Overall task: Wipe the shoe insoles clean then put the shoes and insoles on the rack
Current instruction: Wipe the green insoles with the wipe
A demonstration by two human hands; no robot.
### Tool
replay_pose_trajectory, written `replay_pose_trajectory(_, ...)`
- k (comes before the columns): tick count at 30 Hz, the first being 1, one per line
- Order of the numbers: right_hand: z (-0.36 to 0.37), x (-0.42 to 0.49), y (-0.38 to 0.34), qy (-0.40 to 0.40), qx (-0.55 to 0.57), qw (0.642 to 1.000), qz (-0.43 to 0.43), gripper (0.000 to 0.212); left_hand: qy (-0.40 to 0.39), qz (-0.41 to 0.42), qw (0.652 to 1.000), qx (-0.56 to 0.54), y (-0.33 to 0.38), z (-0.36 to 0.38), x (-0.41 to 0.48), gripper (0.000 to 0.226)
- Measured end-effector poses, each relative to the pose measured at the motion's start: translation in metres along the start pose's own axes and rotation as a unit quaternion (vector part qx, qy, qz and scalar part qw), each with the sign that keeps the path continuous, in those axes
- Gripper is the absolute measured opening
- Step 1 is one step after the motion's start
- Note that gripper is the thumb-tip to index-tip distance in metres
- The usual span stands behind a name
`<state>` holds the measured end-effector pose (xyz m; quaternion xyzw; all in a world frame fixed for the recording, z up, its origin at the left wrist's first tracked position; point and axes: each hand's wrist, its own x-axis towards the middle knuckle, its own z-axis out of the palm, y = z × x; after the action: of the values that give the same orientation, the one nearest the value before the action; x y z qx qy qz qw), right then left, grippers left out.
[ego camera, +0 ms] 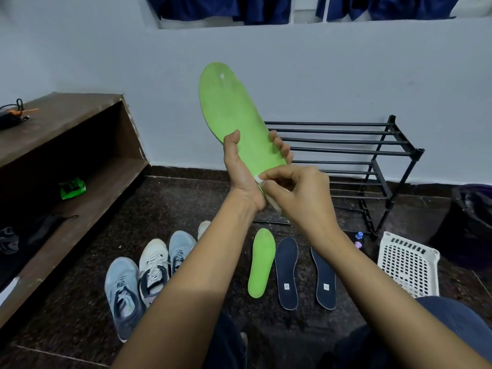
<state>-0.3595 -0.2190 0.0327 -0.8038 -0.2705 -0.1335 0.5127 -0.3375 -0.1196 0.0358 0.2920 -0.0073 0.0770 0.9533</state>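
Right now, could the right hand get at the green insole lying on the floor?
Probably yes: the floor insole lies in the open below the right hand, nothing over it. But that hand pinches a white wipe at the held insole, so it isn't free.

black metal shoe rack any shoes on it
No, the black metal shoe rack shows bare bars; the grey and white sneakers stand on the floor.
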Motion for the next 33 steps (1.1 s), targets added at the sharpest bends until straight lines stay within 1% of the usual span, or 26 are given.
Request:
replay_pose_trajectory(3, 0.0, 0.0, -0.002, 0.009, 0.038, 0.999, 0.01, 0.015, -0.003, 0.012, 1.0, 0.008, 0.0, 0.003, 0.0, 0.053)
replay_pose_trajectory(6, 0.006, 0.003, 0.002, 0.029, 0.031, 0.999, 0.008, 0.018, 0.005, 0.026, 0.999, 0.03, -0.005, 0.003, -0.001, 0.051)
replay_pose_trajectory(9, 0.012, 0.006, 0.011, 0.067, -0.021, 0.997, -0.027, 0.02, 0.02, 0.021, 0.999, 0.041, -0.009, 0.002, -0.004, 0.047)
replay_pose_trajectory(12, 0.02, 0.011, 0.02, 0.099, -0.105, 0.985, -0.092, 0.016, 0.027, 0.013, 0.998, 0.049, -0.01, 0.002, -0.006, 0.048)
replay_pose_trajectory(15, 0.02, 0.018, 0.026, 0.11, -0.159, 0.976, -0.103, 0.014, 0.033, 0.016, 0.997, 0.065, -0.013, 0.002, -0.006, 0.045)
replay_pose_trajectory(17, 0.017, 0.02, 0.028, 0.117, -0.171, 0.973, -0.103, 0.014, 0.029, 0.013, 0.997, 0.064, -0.013, 0.002, -0.006, 0.043)
replay_pose_trajectory(19, 0.015, 0.019, 0.023, 0.113, -0.13, 0.981, -0.084, 0.013, 0.023, 0.009, 0.998, 0.051, -0.01, 0.002, -0.005, 0.046)
replay_pose_trajectory(22, 0.009, 0.012, 0.014, 0.058, -0.035, 0.997, -0.028, 0.015, 0.016, 0.012, 0.999, 0.029, -0.004, 0.0, -0.003, 0.049)
replay_pose_trajectory(24, 0.008, 0.005, 0.009, 0.021, -0.021, 0.999, -0.014, 0.016, 0.014, 0.011, 1.0, 0.019, -0.001, -0.002, 0.0, 0.053)
replay_pose_trajectory(26, 0.006, 0.0, 0.007, 0.003, -0.008, 1.0, -0.005, 0.015, 0.012, 0.006, 1.0, 0.015, 0.001, -0.004, 0.002, 0.058)
replay_pose_trajectory(29, 0.005, 0.0, 0.007, 0.009, 0.017, 1.0, 0.001, 0.014, 0.014, 0.014, 0.999, 0.025, -0.001, -0.005, 0.005, 0.061)
replay_pose_trajectory(33, 0.007, 0.0, 0.013, 0.046, 0.0, 0.999, -0.019, 0.017, 0.021, 0.05, 0.997, 0.055, -0.01, -0.002, 0.007, 0.055)
